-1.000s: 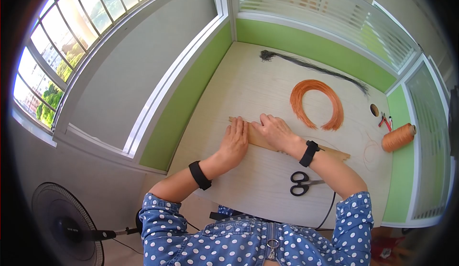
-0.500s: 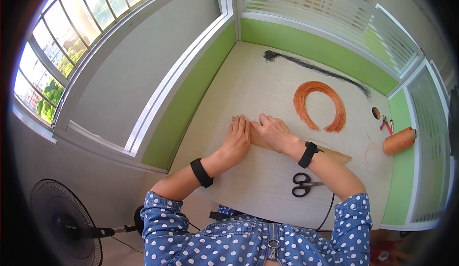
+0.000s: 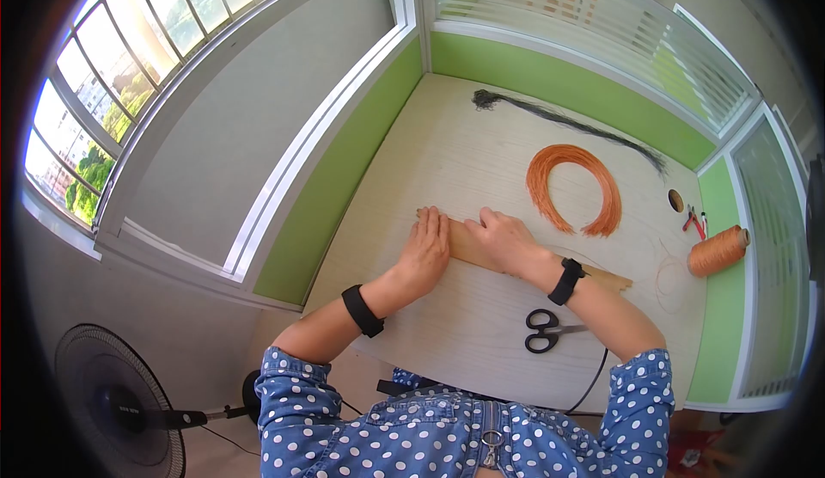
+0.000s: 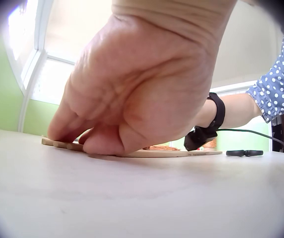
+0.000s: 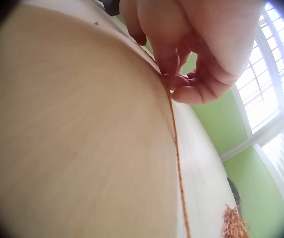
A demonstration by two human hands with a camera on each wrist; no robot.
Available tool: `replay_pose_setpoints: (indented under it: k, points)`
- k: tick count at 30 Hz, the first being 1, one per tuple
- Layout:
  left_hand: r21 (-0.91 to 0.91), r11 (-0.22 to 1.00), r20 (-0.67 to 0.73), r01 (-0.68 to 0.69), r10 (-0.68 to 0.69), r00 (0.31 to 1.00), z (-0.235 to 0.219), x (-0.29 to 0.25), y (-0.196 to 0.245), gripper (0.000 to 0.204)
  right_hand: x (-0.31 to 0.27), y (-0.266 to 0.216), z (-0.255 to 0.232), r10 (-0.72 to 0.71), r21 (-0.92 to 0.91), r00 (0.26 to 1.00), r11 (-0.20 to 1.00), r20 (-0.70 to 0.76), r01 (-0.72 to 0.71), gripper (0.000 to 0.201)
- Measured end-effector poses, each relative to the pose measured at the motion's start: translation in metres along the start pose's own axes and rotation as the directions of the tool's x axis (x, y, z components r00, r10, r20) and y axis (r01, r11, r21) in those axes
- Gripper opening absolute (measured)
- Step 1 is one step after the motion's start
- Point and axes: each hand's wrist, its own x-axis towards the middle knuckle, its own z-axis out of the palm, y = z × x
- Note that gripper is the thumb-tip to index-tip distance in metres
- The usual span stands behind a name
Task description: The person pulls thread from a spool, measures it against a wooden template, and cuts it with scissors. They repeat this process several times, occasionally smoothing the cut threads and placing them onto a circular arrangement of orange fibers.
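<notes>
A thin wooden board (image 3: 475,248) with a notched right end lies across the table. My left hand (image 3: 424,250) holds the board's left end down. In the left wrist view, my left thumb and fingers bear on the board's notched end (image 4: 60,144), with the thumb at its near side. To the right, my right hand (image 3: 503,242) is over the board's far edge. In the right wrist view, its thumb and fingertips pinch an orange cord (image 5: 178,153) that runs along that edge.
A curved bundle of orange cords (image 3: 540,181) and a dark strand bundle (image 3: 567,120) lie farther back. At the right are an orange thread spool (image 3: 718,252) and red-handled pliers (image 3: 690,218). Black-handled scissors (image 3: 541,332) lie near my right forearm.
My right hand has shifted a little to the right along the board, away from my left hand. The left hand stays on the board's end.
</notes>
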Motion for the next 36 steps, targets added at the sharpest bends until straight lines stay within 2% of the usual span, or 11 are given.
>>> replay_pose_setpoints:
  k: [2, 3, 5, 12, 14, 17, 18, 26, 36]
  points:
    - [-0.011, 1.0, -0.012, -0.004, 0.004, 1.0, 0.0, 0.0, 0.0, 0.06, -0.016, 0.007, -0.007, 0.048, 0.026, 0.998, 0.998, 0.036, -0.049, 0.033]
    - [0.053, 0.998, -0.026, -0.017, 0.018, 1.0, 0.0, 0.0, 0.001, 0.058, -0.023, 0.008, -0.014, 0.053, 0.027, 0.998, 0.998, 0.036, -0.054, 0.033]
    - [0.114, 0.993, -0.037, -0.034, 0.039, 0.999, 0.0, -0.001, 0.002, 0.055, -0.038, 0.01, -0.028, 0.166, 0.112, 0.981, 0.978, 0.097, -0.177, 0.027]
    - [0.054, 0.999, -0.012, -0.008, 0.008, 1.0, 0.008, 0.002, 0.0, 0.055, -0.097, 0.037, -0.048, 0.293, 0.273, 0.956, 0.919, 0.008, -0.285, 0.015]
    - [0.0, 1.0, -0.026, -0.016, 0.016, 1.0, 0.013, 0.002, -0.001, 0.056, -0.113, 0.045, -0.056, 0.392, 0.338, 0.914, 0.851, 0.104, -0.403, 0.01]
    - [-0.04, 0.998, -0.043, -0.041, 0.039, 0.998, 0.007, 0.002, -0.001, 0.057, -0.135, 0.059, -0.064, 0.468, 0.35, 0.865, 0.791, 0.182, -0.502, 0.009]
    - [-0.051, 0.998, -0.034, -0.037, 0.036, 0.999, 0.006, 0.001, -0.002, 0.057, -0.143, 0.063, -0.066, 0.47, 0.354, 0.871, 0.798, 0.142, -0.488, 0.009]
    - [-0.14, 0.99, 0.038, 0.015, -0.01, 0.999, -0.002, 0.002, 0.0, 0.057, -0.19, 0.081, -0.082, 0.54, 0.275, 0.824, 0.777, 0.171, -0.566, 0.01]
    - [-0.118, 0.993, 0.051, -0.006, 0.012, 0.999, -0.006, 0.002, 0.001, 0.059, -0.231, 0.093, -0.099, 0.607, 0.293, 0.774, 0.718, 0.18, -0.631, 0.009]
